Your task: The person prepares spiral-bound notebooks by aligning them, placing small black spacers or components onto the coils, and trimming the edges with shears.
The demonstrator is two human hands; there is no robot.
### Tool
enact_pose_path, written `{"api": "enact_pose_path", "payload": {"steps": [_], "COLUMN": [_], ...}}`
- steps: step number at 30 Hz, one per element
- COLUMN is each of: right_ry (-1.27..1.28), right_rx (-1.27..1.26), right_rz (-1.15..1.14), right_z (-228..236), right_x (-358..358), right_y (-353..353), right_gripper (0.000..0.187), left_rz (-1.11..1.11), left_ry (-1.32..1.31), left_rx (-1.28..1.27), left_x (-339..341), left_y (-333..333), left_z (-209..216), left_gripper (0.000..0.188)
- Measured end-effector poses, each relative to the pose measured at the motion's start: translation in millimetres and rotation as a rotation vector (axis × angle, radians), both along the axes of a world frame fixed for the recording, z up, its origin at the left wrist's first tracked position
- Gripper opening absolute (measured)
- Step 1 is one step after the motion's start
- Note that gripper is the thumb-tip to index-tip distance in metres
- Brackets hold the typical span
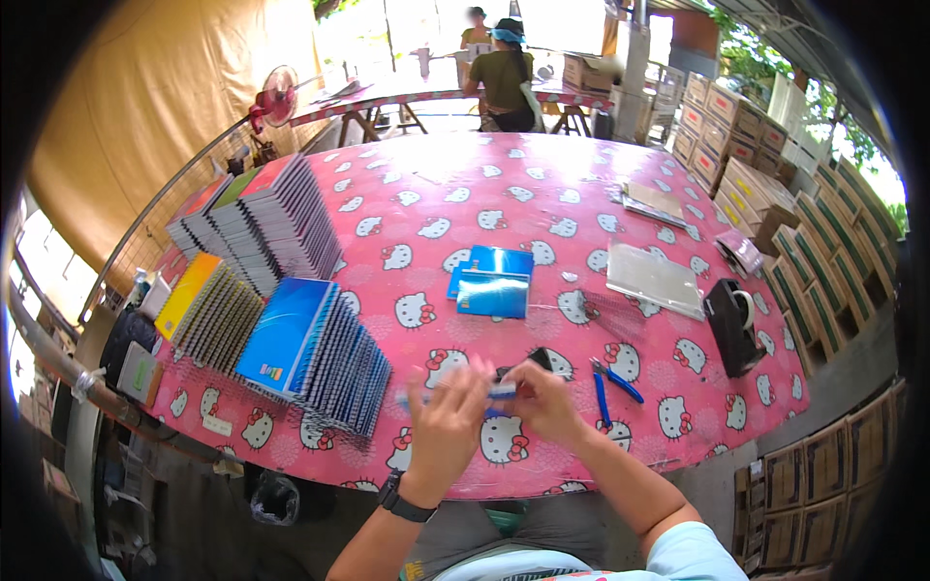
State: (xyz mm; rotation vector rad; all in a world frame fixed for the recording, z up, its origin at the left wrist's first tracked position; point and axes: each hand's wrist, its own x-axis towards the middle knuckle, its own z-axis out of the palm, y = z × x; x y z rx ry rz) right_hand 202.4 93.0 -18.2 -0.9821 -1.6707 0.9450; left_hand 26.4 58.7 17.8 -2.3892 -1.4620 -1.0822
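My right hand (544, 397) pinches the end of a thin blue and white thing (502, 391), which looks like a notebook seen edge-on. Over its other end is my left hand (449, 412), its fingers smeared by motion, so its grip is unclear. A black object (554, 362), partly hidden, lies just beyond my right hand. Blue-handled cutting pliers (616, 387) rest on the table to the right of it. Farther off lie blue notebooks (494, 293), overlapping. To the left stands a stack of blue spiral notebooks (291, 334), beside a yellow-covered stack (189, 295).
A pink patterned cloth covers the table (465, 228). Tall notebook stacks (281, 218) stand at the far left. On the right are clear plastic sleeves (654, 281) and a black tape dispenser (734, 329). Cartons (727, 126) line the right side; a person (504, 77) sits beyond the table.
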Motion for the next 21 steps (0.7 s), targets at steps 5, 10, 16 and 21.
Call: {"api": "enact_pose_path", "payload": {"steps": [5, 10, 16, 21], "right_ry": [-0.171, -0.799, -0.823, -0.733], "right_rx": [-0.06, 0.194, 0.041, 0.294], "right_rz": [0.102, -0.841, -0.678, -0.692], "right_z": [-15, -83, -76, -52], "right_x": [73, 183, 180, 189], "right_y": [27, 109, 119, 109], "right_gripper": [0.021, 0.019, 0.012, 0.018], "left_rz": [-0.173, -0.226, -0.172, -0.235], "left_ry": [-0.126, 0.021, -0.103, -0.231], "left_rx": [-0.149, -0.207, -0.222, -0.225], "left_x": [4, 11, 9, 11], "left_y": [-15, -29, -33, -28], "left_z": [-35, -66, -64, -67], "left_gripper": [0.037, 0.04, 0.031, 0.02]}}
